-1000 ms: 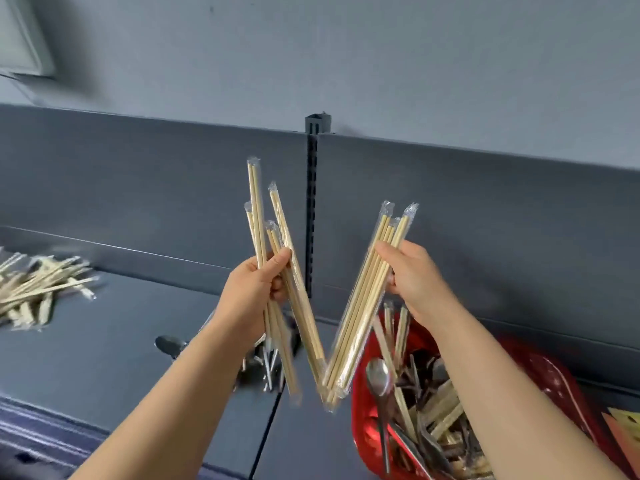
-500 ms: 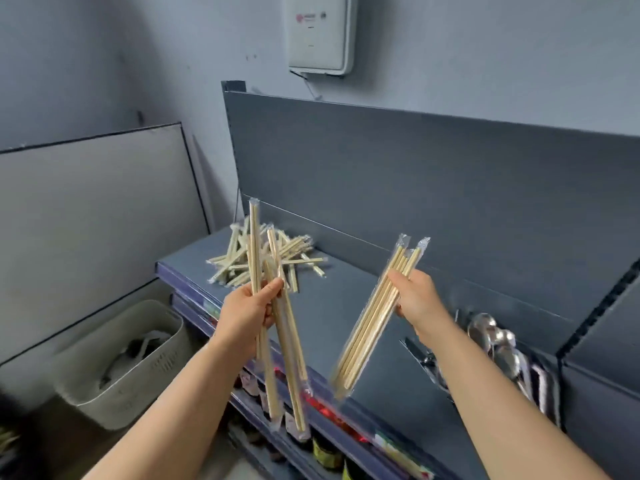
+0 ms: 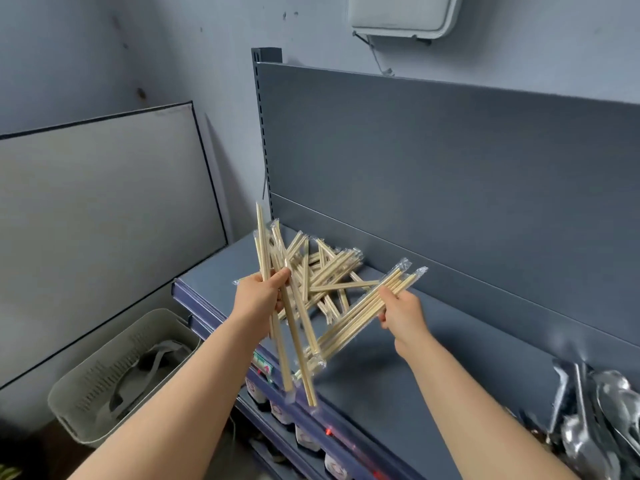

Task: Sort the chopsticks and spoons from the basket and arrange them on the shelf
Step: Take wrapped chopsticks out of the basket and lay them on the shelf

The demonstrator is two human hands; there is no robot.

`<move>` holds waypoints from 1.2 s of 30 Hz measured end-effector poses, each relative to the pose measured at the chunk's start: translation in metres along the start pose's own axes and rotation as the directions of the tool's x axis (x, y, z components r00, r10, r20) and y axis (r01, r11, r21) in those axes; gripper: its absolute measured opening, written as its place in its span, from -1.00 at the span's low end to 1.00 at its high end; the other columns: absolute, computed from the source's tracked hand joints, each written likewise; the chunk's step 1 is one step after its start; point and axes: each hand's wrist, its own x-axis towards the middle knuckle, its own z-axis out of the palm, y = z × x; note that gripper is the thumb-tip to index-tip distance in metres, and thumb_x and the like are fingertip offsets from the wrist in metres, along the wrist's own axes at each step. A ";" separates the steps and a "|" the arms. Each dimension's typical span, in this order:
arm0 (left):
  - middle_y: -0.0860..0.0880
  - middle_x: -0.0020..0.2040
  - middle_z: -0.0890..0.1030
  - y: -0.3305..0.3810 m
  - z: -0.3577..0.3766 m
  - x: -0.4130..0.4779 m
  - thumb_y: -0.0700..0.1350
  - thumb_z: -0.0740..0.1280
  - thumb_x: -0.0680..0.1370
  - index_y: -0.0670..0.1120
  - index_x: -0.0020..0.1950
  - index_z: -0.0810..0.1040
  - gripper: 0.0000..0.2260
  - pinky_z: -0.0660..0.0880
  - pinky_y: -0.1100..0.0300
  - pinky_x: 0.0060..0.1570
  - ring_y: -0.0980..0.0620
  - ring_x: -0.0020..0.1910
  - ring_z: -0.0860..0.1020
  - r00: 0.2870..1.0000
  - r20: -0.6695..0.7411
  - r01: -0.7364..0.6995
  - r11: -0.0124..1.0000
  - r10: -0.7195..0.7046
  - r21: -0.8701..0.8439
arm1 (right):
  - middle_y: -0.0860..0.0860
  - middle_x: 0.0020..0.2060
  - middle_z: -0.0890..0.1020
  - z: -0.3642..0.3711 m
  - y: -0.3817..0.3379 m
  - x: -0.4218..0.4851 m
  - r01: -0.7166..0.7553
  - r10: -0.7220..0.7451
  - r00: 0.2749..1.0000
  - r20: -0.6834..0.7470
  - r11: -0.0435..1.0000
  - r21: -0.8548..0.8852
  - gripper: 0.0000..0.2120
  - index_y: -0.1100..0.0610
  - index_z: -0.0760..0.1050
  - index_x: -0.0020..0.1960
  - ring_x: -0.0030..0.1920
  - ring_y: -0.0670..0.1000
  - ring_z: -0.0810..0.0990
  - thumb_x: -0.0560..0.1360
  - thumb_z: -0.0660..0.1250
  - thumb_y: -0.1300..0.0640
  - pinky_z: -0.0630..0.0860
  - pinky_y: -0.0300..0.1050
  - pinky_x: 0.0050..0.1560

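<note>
The left hand (image 3: 258,299), just left of the frame's centre, gripped a loose fan of plastic-wrapped bamboo chopsticks (image 3: 262,244), thumb curled over the front of them. They stood nearly upright, tops spread above the fist and lower ends pointing down past the shelf's front edge. The right hand (image 3: 403,315), right of centre, pinched a flatter second bundle of wrapped chopsticks (image 3: 349,329) near its upper end. This bundle slanted from upper right to lower left, and its lower tips crossed the left hand's sticks.

Behind and between both hands, a jumbled pile of wrapped chopsticks (image 3: 329,271) lay on the grey-blue metal shelf (image 3: 381,375), at its far left end, close against the back panel (image 3: 450,185). At the lower right edge of the frame, wrapped metal spoons (image 3: 606,410) lay on the same shelf, well apart from the pile.

Below the shelf's front edge, labelled bottles (image 3: 304,438) showed on a lower tier. In the lower left stood a pale grey slotted bin (image 3: 97,379) on the floor, beside a light board (image 3: 104,202) leaning on the wall. A white wall box (image 3: 398,15) hung at the top right.
</note>
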 end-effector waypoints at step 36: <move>-0.18 0.42 0.30 -0.007 0.007 0.159 0.20 0.32 0.51 -0.13 0.44 0.28 -0.37 0.30 -0.04 0.34 -0.19 0.37 0.29 0.809 0.553 -0.582 0.397 0.198 0.710 | 0.10 0.32 0.48 0.090 0.027 0.005 -0.190 -0.029 0.858 -0.512 0.910 -0.369 -0.41 0.16 0.35 0.42 0.28 0.09 0.48 0.48 0.40 -0.05 0.44 0.02 0.28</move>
